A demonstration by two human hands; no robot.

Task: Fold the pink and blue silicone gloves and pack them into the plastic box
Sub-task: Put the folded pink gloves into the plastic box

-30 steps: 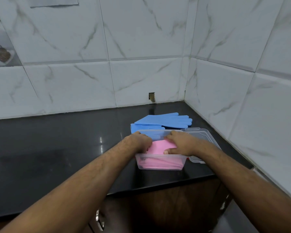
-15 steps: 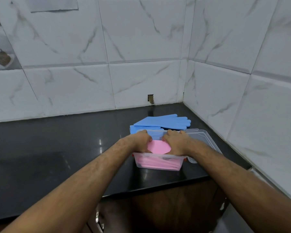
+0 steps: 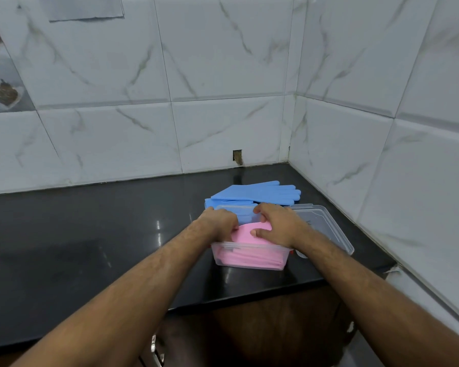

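A clear plastic box (image 3: 220, 256) sits near the front edge of the black counter. Folded pink gloves (image 3: 245, 233) lie inside it, showing through the front wall. My left hand (image 3: 219, 221) and my right hand (image 3: 278, 225) both press down on the pink gloves, left hand at the box's left side, right hand over its right half. Blue gloves (image 3: 260, 193) lie flat on the counter just behind the box, fingers pointing right.
The box's clear lid (image 3: 321, 223) lies beside the box on the right. The black counter (image 3: 90, 239) ends in a tiled corner at the right. A small hole (image 3: 237, 156) shows in the back wall tile. Below the counter edge is a dark cabinet.
Both hands have stayed on the pink gloves, pushing them deeper into the box. The hands moved closer together, then shifted slightly. The blue gloves have not moved.
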